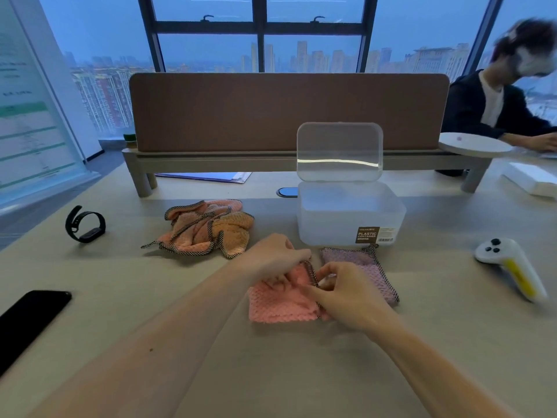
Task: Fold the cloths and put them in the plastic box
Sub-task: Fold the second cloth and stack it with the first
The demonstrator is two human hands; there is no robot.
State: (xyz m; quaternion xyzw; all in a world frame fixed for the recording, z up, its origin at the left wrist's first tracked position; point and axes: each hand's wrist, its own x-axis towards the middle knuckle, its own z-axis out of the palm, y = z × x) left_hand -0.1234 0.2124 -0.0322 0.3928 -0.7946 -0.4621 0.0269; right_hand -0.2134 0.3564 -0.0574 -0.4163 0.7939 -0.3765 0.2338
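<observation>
I see pink cloth (280,301) flat on table (286,375), mid-view. Left hand (275,254) curls fingers onto its upper part; right hand (343,295) pinches dark trim along its right edge. Hands close together, both clamped on same cloth. Purple cloth (357,265) lies flat at 2 o'clock from pink one, just beside it. Plastic box (346,217) at 1 o'clock, lid (339,150) standing open. Crumpled orange cloths (208,227) at 10 o'clock. Watch (86,226) at 9, phone (27,321) at 8, controller (509,267) at 3.
</observation>
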